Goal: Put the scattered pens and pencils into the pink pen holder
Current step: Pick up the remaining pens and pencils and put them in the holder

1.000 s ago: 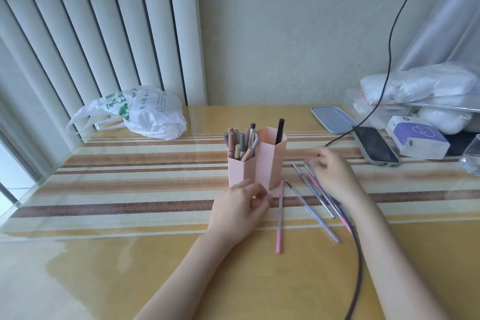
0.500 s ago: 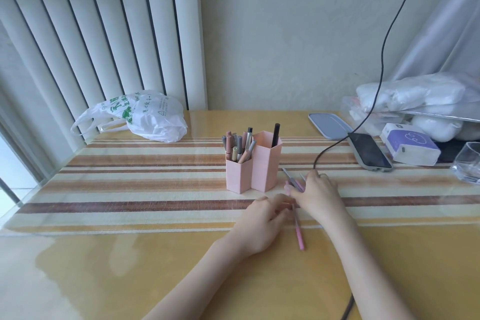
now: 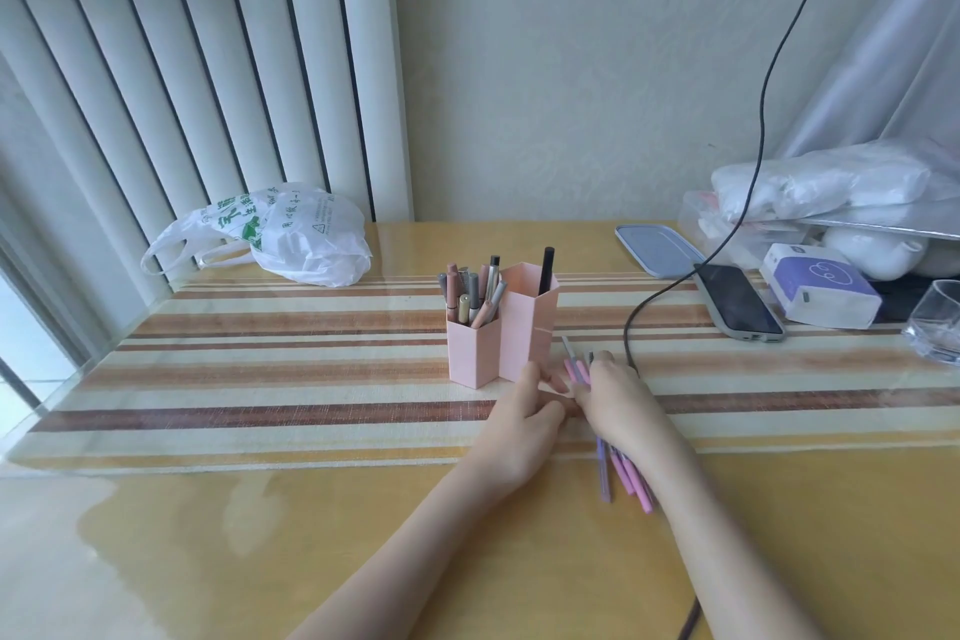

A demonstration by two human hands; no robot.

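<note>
Head view: right hand (image 3: 615, 398) clenched on pens (image 3: 621, 470), left hand (image 3: 524, 418) released; pink holder (image 3: 498, 338), cable (image 3: 631, 333) near.

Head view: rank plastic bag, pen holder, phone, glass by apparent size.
1. white plastic bag
2. pink pen holder
3. phone, close to the holder and nearer the edge, so unsure
4. glass, cut off by the frame edge
</note>
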